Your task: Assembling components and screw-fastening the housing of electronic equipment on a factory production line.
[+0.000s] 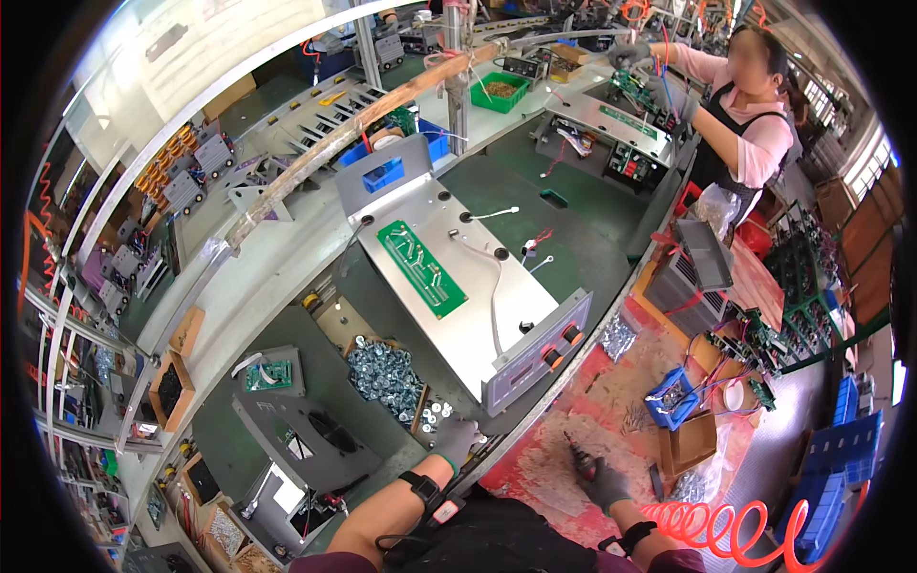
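My left hand (457, 439), in a grey glove, is at the edge of a small compartment of white round pieces (435, 414). Its fingers look drawn together; what they hold, if anything, is hidden. My right hand (606, 487), also gloved, is closed around a dark power screwdriver (581, 460) above the red worn tabletop. In front of me lies a metal chassis (506, 315) with a green circuit board (420, 267) on its plate. Its front panel (538, 355), with two orange-and-black knobs, stands toward me. White cables lie across the plate.
A tray of silver screws (384, 377) lies left of the chassis. Dark housings (310, 435) stand farther left. A red coiled hose (716, 530), a blue bin (671, 399) and a cardboard box (690, 444) are at right. A co-worker (755, 124) works on another chassis at far right.
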Demonstrator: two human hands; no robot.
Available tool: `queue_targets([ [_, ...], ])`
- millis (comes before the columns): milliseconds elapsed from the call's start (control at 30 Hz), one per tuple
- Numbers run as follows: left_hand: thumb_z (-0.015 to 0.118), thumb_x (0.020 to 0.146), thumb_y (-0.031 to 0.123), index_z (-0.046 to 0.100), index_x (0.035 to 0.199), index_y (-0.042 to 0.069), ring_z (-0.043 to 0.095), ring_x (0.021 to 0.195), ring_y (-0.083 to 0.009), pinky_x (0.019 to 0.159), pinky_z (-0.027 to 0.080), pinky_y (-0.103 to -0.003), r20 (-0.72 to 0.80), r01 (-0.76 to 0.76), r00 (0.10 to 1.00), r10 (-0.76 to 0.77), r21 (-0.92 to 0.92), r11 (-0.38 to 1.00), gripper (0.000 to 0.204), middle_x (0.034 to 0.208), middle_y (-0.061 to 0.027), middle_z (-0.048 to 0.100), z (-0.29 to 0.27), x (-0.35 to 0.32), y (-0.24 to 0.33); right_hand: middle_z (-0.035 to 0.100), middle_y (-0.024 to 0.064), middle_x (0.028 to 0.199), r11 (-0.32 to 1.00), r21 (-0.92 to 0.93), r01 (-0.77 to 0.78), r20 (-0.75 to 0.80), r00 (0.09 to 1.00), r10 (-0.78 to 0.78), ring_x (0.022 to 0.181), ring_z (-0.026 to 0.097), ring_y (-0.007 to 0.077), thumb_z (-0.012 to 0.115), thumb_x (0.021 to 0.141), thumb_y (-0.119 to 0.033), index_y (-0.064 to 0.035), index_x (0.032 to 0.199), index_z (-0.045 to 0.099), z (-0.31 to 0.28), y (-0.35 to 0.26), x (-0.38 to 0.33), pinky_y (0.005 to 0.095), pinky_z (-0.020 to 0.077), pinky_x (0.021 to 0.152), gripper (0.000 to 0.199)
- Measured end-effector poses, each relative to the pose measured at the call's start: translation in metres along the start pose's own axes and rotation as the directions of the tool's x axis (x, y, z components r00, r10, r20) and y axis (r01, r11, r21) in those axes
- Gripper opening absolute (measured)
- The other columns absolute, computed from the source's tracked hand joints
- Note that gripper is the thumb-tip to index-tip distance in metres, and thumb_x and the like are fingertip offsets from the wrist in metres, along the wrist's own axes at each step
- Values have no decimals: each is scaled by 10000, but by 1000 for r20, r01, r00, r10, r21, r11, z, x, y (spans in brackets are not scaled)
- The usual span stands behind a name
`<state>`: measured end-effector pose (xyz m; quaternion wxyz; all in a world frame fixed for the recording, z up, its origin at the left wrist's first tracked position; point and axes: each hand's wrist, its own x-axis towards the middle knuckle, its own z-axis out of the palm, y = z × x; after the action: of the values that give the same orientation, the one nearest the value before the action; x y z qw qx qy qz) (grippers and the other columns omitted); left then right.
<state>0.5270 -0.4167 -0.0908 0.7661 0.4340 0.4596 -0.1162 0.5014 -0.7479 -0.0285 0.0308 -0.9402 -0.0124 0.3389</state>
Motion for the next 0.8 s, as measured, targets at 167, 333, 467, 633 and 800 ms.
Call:
queue_targets([
  [167,534,816,-44,542,1005,-3,606,727,-188,612,549,-277,127,-60,991,41,149,987,193,884,-87,577,15,20,-1,645,214,968,999,-40,19,-33,999,-20,898,636,361,599,796,-529,-37,1151,426,-1,-7,-4,460,492,752,631],
  [333,567,833,145,563,1111,7,604,875,-276,780,472,-341,384,-424,894,230,561,711,310,963,-159,629,-6,1,21,589,214,1055,992,-128,17,-159,987,-37,974,597,376,606,788,-520,-42,1131,468,8,-6,-3,467,479,792,605],
  [467,611,844,264,582,1179,47,582,833,-146,764,458,-280,347,-321,920,183,398,859,400,963,-60,638,-56,-44,10,521,171,1106,972,-181,148,-345,916,-204,1037,526,352,668,763,-391,-75,1145,498,2,-29,2,463,457,833,524],
  [633,540,931,220,494,1284,10,517,853,-87,742,443,-215,352,-198,930,110,227,953,413,994,2,567,-144,-117,-41,520,168,1118,855,-70,514,-396,772,-497,1024,500,384,672,769,-288,-72,1179,505,1,-79,12,463,413,884,492],
  [800,534,923,244,563,1232,46,546,786,-97,708,456,-240,12,-136,991,136,209,968,368,981,-11,610,-249,-198,-99,538,175,1062,678,-6,735,-257,654,-711,1008,510,379,673,771,-281,-54,1156,518,-5,-181,-7,464,424,844,474],
])
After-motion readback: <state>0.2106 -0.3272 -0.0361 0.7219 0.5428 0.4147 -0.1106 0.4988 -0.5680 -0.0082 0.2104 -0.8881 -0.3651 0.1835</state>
